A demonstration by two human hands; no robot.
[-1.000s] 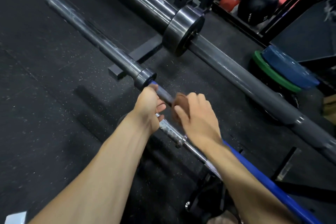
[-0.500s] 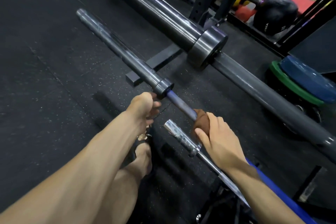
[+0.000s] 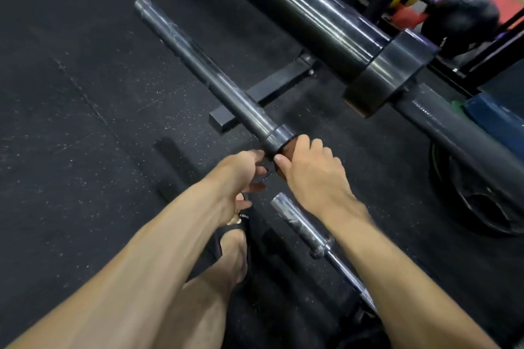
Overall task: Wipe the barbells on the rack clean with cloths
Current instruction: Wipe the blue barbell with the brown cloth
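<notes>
A dark barbell runs from the upper left down to the middle of the view, its collar just ahead of my hands. My right hand grips a brown cloth wrapped round the bar's shaft right against the collar. My left hand sits just left of it below the bar with fingers loosely curled, and I cannot see it holding anything. A thicker barbell with a wide collar lies behind. A chrome bar lies lower, under my right forearm.
Black speckled rubber flooring spreads to the left. A black rack foot crosses under the bars. Kettlebells, yellow and black, stand at the back right. Green and blue plates lean at the right edge. My sandalled foot is below my hands.
My right hand has slid the brown cloth up the shaft to the collar. My left hand has let go of the bar and dropped just below it.
</notes>
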